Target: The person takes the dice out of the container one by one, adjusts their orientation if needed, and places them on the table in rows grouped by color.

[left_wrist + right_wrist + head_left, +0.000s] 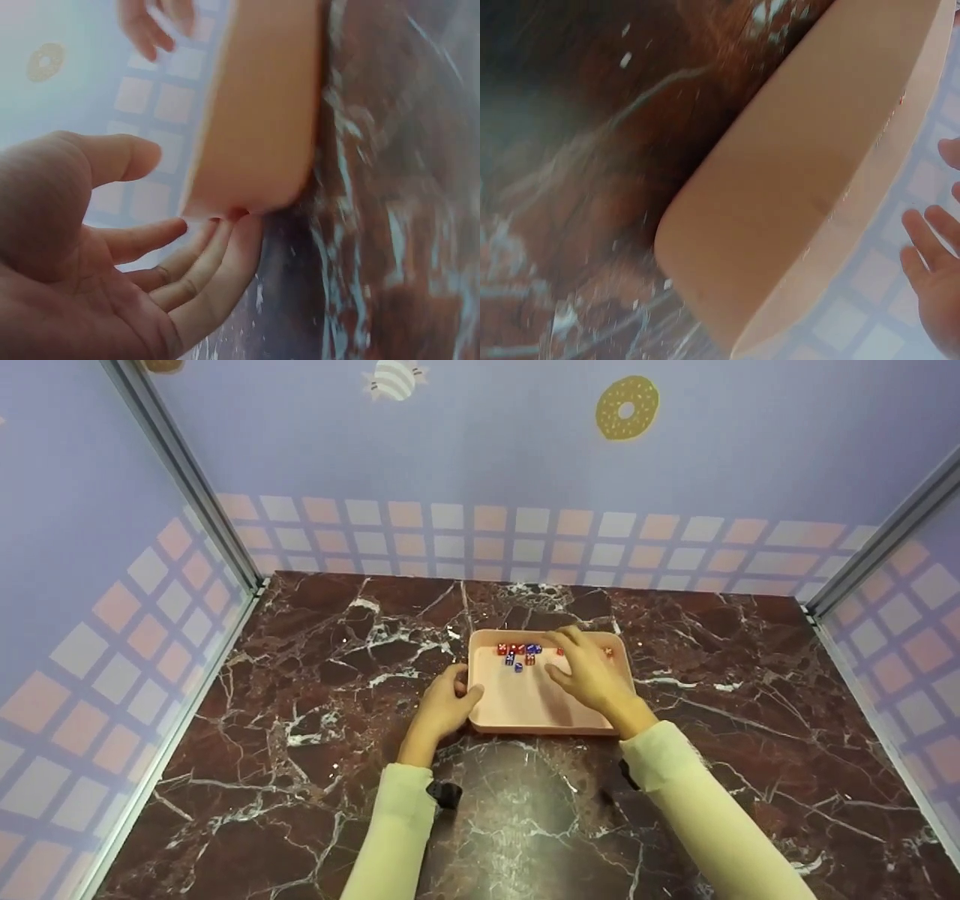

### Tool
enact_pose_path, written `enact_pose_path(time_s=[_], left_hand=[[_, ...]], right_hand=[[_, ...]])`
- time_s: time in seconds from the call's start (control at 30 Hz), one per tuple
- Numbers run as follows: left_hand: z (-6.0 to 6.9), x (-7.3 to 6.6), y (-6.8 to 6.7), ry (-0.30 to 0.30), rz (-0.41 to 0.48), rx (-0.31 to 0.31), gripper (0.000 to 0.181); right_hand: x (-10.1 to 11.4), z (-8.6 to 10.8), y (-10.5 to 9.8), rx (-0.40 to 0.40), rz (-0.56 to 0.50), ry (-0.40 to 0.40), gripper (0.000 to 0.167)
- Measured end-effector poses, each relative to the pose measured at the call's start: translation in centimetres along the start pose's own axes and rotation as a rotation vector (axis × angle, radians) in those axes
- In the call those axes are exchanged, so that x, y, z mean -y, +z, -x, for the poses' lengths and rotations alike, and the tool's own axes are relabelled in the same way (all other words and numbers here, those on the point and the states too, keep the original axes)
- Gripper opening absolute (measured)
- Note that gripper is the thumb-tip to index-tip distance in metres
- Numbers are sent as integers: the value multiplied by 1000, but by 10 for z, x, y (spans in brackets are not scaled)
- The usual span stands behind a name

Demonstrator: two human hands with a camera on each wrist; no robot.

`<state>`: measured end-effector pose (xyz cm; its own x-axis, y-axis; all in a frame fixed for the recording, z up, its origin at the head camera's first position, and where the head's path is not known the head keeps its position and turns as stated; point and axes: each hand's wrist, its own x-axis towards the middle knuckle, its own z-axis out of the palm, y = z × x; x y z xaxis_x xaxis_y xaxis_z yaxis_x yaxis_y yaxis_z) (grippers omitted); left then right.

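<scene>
A shallow pink tray (517, 697) holds several small red dice (502, 649) and blue dice (518, 667), mostly along its back left part. At the tray's left side, the left hand (446, 706) has its thumb over the rim. Its fingertips touch the outer wall of the tray (255, 112) in the left wrist view, where the left hand (112, 262) has its thumb raised apart. Over the tray's right half hovers the right hand (589, 671), fingers spread and slightly bent, with nothing visible between them. It partly hides the dice behind it.
The tray stands on a dark red marbled tabletop (345, 660) with white veins. Behind rises a lilac wall (495, 442) with printed sweets and pink and white squares. Side panels with metal edges stand left and right.
</scene>
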<state>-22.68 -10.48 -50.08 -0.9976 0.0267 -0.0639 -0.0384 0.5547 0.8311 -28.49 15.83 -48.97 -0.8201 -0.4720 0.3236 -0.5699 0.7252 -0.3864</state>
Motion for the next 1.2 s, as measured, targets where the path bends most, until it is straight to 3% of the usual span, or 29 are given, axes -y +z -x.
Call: enact_pose_path(time_s=[0.27,0.57,0.77,1.03,1.2], left_hand=[[4,3,2,9,50,-5,57],[4,14,4,-55,311,72,65],[7,22,5,-21,317,86,65],[9,29,6,-10,416,111,67],[6,32,4,23,402,123,69]], right_hand=[[4,-5,13,85,-27,1,55],[4,-17,25,128,-18,46,52],[7,-20,39,140,12,90,44],[9,-25,46,145,72,122,38],[8,-28,47,115,92,122,37]])
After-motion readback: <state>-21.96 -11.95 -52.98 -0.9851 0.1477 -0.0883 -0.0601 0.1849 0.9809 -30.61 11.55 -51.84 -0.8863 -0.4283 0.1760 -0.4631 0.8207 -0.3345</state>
